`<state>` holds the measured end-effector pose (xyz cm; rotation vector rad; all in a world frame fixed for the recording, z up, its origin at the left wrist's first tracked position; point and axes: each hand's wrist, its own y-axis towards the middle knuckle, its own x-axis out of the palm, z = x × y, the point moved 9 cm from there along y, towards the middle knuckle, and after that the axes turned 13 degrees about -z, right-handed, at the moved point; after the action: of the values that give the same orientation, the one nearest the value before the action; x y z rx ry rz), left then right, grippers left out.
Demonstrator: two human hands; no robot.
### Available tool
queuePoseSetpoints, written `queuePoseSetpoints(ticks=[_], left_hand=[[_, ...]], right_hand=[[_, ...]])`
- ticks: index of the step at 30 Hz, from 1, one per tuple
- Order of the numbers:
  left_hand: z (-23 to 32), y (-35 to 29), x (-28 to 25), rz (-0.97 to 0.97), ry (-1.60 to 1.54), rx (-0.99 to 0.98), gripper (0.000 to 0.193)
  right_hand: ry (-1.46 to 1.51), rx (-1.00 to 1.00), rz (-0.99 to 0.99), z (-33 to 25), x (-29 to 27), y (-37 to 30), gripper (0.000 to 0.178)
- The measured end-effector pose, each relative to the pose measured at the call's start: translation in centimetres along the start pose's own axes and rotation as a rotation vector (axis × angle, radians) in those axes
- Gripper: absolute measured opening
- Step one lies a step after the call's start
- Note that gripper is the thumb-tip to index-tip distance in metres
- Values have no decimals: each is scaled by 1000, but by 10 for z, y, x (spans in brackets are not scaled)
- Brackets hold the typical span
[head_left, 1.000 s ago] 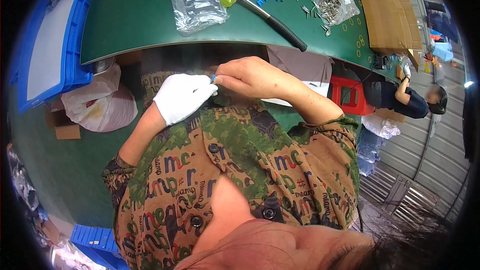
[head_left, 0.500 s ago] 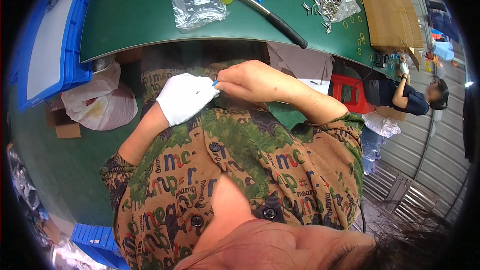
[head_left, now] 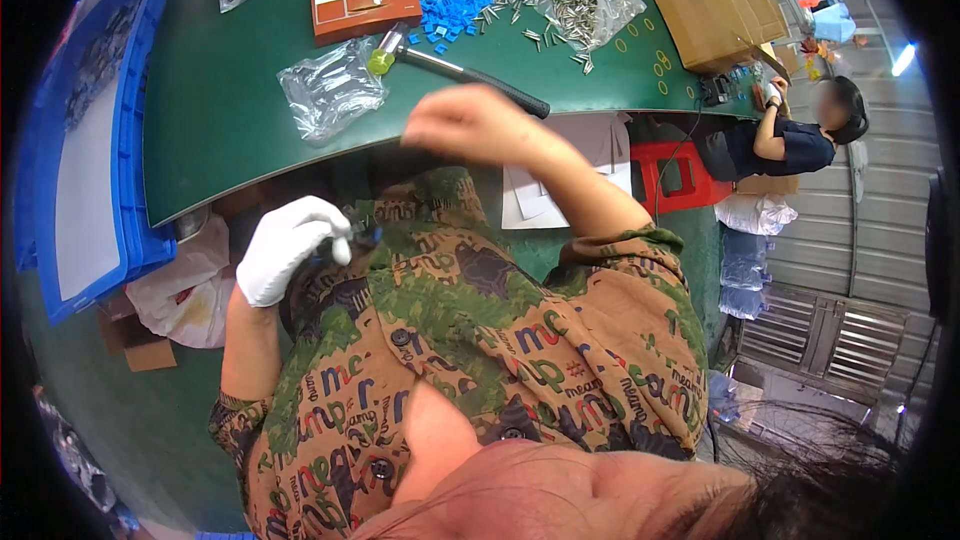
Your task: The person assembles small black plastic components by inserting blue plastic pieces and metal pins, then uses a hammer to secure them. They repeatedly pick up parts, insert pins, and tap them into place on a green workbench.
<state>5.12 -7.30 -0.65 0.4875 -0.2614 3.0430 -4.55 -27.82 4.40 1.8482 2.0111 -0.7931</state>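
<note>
My left hand (head_left: 290,248), in a white glove, is closed with curled fingers in front of my lap. From its fingertips sticks a small dark piece with a blue end (head_left: 374,236); its kind is too small to make out. My right hand (head_left: 470,125) is bare and hovers at the table's near edge, its fingers smeared by motion. Just beyond it lies a hammer (head_left: 470,73) with a black grip and a yellow-green head. A clear plastic bag of parts (head_left: 335,90) rests left of the hammer head.
On the green table (head_left: 220,120) are a red-brown box (head_left: 365,8), many blue plastic pieces (head_left: 462,2), metal pins in a clear bag (head_left: 585,2) and a cardboard box (head_left: 710,5). A blue crate (head_left: 130,155) stands left. At right, another person (head_left: 795,140) works near a red stool (head_left: 680,178).
My hands have parted. The left has moved left and lower with the small piece; the right has risen toward the table. The view now takes in more of the table's far side.
</note>
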Motion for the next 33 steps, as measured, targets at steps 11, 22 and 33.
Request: queuePoseSetpoints(ticks=[11, 22, 33], left_hand=[[1, 14, -11, 224, -25, 148, 42], [-5, 22, -8, 305, 173, 67, 29], [13, 28, 3, 385, 634, -37, 24]], right_hand=[[-718, 156, 406, 93, -119, -4, 20], [-515, 9, 447, 60, -100, -4, 17], [45, -384, 35, -63, 41, 15, 12]])
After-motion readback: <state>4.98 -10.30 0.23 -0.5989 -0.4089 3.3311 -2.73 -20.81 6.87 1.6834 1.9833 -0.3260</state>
